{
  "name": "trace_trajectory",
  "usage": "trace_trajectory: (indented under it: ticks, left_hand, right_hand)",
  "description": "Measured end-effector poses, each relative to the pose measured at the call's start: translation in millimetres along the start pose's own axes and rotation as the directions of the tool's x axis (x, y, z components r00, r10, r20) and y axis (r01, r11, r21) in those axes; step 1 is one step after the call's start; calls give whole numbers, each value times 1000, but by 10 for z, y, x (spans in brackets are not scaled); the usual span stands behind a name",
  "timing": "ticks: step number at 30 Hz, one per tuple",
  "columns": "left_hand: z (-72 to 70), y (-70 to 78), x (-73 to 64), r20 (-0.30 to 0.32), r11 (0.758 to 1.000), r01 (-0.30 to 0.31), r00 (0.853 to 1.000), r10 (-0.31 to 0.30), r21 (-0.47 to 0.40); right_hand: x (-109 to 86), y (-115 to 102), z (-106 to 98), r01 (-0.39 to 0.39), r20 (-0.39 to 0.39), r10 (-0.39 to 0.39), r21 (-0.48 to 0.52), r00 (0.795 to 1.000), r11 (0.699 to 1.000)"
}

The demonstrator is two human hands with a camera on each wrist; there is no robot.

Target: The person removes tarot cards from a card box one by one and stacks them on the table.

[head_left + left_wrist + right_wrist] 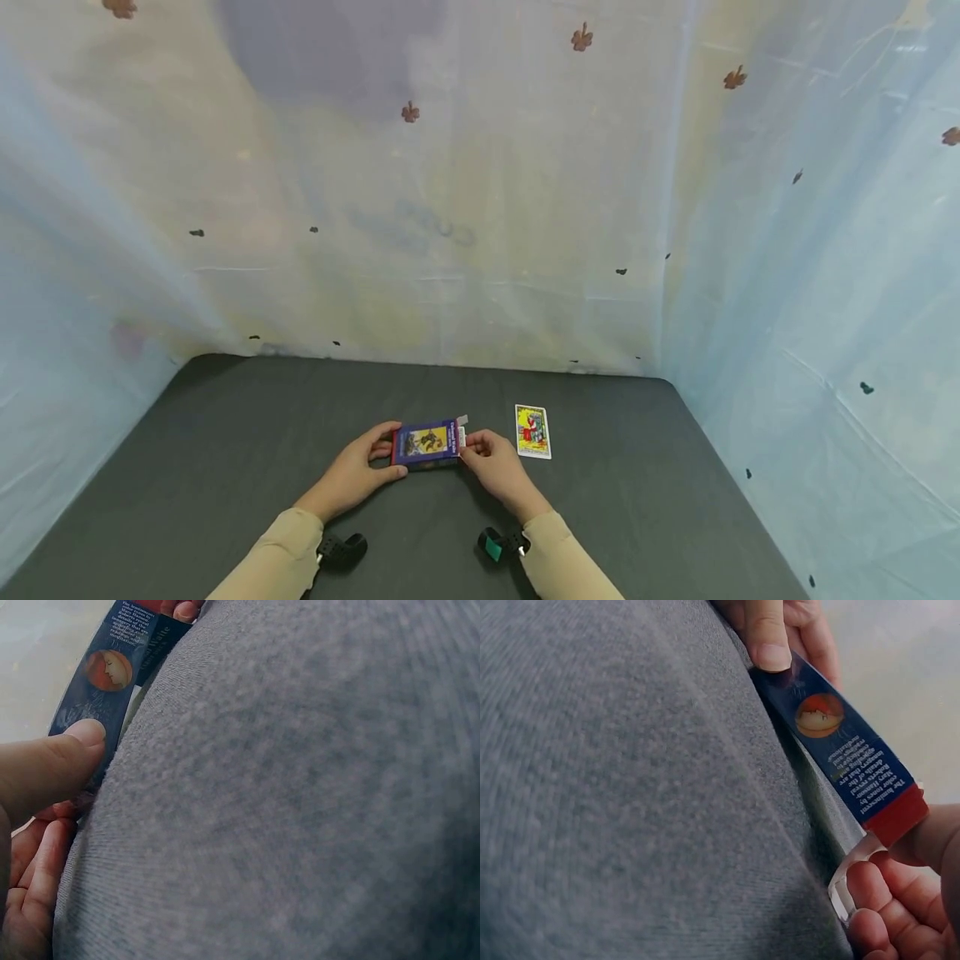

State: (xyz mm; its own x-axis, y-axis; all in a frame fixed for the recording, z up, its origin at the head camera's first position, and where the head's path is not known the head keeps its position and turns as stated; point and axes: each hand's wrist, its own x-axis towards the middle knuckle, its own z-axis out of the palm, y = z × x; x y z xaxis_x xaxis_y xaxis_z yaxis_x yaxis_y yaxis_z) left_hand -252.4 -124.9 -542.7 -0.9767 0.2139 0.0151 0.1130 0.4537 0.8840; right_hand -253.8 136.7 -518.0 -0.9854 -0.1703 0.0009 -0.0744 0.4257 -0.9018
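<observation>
A blue tarot card box (426, 442) with a picture on its face is held just above or on the dark table, its printed side (105, 675) showing in the left wrist view. My left hand (358, 475) grips the box's left end, thumb on the near side and fingers on the far side. At the other end, my right hand (501, 472) pinches the box by its open end, where white flaps stick out. The right wrist view shows the red end of the box (896, 817) against the right thumb, with curled fingers beside a pale flap (841, 889). The box's contents are hidden.
A single yellow tarot card (533, 432) lies face up on the dark grey tabletop (300, 408), right of the right hand. Pale patterned curtains (487, 208) hang behind the table and along both sides. Both wrists wear black straps.
</observation>
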Motion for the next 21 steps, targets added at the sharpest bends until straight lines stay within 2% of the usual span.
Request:
trace_trajectory:
  ticks: [10,21]
  left_hand:
    - [2,-14,66,-2,1000,13,1000,-13,-7]
    - [3,-28,42,-6,1000,13,1000,-13,-5]
  right_hand:
    - [1,-15,-25,8,4,-8,3,1000,1000]
    - [0,-8,-8,-10,12,10,-1,1000,1000]
